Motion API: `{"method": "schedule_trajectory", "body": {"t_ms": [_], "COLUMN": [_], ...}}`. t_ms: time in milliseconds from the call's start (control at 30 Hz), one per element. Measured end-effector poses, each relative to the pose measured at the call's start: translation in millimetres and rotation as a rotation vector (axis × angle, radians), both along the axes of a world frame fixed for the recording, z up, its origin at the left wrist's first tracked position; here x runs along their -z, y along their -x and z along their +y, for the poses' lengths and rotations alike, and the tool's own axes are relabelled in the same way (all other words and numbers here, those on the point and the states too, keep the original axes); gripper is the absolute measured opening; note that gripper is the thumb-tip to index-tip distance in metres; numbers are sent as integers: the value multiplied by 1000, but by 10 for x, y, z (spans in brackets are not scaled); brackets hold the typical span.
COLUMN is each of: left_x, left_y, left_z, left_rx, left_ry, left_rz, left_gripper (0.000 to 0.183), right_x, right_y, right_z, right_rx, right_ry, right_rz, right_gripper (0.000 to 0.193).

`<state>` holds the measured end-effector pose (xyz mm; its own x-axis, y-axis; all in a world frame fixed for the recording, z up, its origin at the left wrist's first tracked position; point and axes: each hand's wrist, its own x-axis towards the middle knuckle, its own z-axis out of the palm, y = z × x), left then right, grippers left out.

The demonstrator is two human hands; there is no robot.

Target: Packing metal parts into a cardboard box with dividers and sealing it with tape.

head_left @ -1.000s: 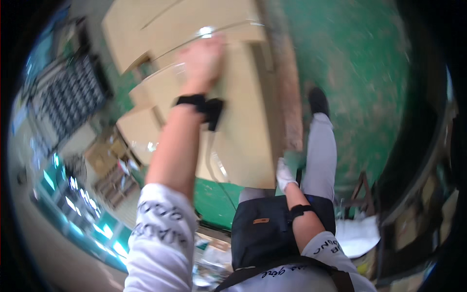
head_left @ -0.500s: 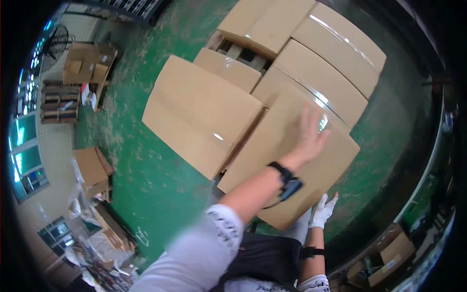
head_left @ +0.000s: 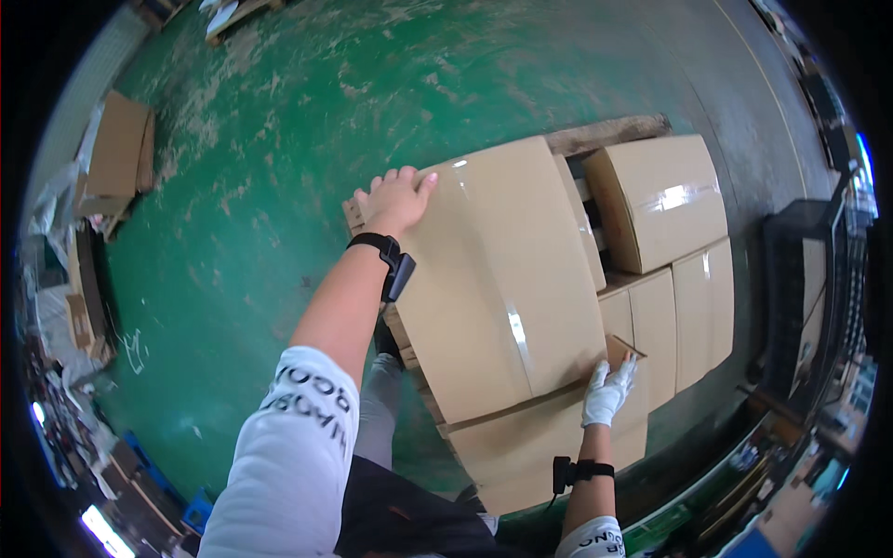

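Note:
A large taped cardboard box (head_left: 488, 270) lies in front of me on top of a pallet. My bare left hand (head_left: 395, 200) rests on this box's far left edge, fingers spread over the rim and thumb on the top. My right hand (head_left: 607, 395), in a white glove, is at the near right corner of the same box. Its fingers and thumb close on a small brown cardboard flap (head_left: 623, 351) there; their tips are partly hidden. Below that corner is another cardboard box (head_left: 539, 451).
More cardboard boxes (head_left: 665, 200) stand on the right of the wooden pallet (head_left: 609, 133), with a gap beside the large box. Green floor (head_left: 251, 223) stretches left. A brown carton (head_left: 116, 149) stands at the far left, and dark equipment (head_left: 800, 298) stands right.
My view has turned over the pallet. My left hand has gone from the top of one box to the far edge of another. My right hand has come up to that box's corner.

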<state>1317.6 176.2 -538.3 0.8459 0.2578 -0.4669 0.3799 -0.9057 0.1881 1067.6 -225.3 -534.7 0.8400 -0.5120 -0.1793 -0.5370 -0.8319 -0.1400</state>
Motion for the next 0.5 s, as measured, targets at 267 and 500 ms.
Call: {"method": "schedule_trajectory", "body": {"t_ms": [267,500], "left_x": [75,188], "left_y": [168,271], "left_z": [132,215], "left_rx": [49,87], "left_ry": [59,165], "left_rz": [-119,-455], "left_gripper": [54,51], "right_x": [83,367], "right_y": [-408,-409], "right_z": [432,375], "right_rx": [-66,85], "right_ry": [158,46], "right_rz": [90,29], "right_gripper": [41,54]}}
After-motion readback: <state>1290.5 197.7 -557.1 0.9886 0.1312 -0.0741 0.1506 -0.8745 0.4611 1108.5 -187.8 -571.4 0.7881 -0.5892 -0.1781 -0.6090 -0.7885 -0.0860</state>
